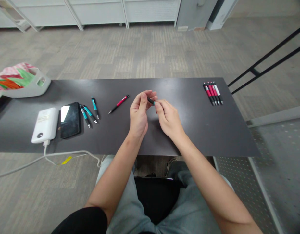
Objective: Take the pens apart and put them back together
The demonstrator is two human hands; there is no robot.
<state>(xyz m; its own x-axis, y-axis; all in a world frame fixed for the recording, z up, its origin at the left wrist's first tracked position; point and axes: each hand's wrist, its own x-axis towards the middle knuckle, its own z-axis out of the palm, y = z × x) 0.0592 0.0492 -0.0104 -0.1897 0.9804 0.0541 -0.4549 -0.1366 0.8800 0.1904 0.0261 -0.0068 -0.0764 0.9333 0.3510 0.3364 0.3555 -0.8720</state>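
Note:
Both my hands meet over the middle of the dark table (193,130). My left hand (139,113) pinches one end of a teal-and-black pen (150,101). My right hand (168,118) grips the other end with closed fingers. Most of the pen is hidden between the fingers. A red-and-black pen (118,104) lies alone just left of my hands. Three teal pens (89,114) lie further left. Several red pens and a white one (212,93) lie side by side at the far right of the table.
A black phone (70,119) and a white power bank (44,124) with a white cable (67,155) sit at the left. A grey basket (28,87) with colourful cloth stands at the far left corner. Black rails (267,65) run at the right.

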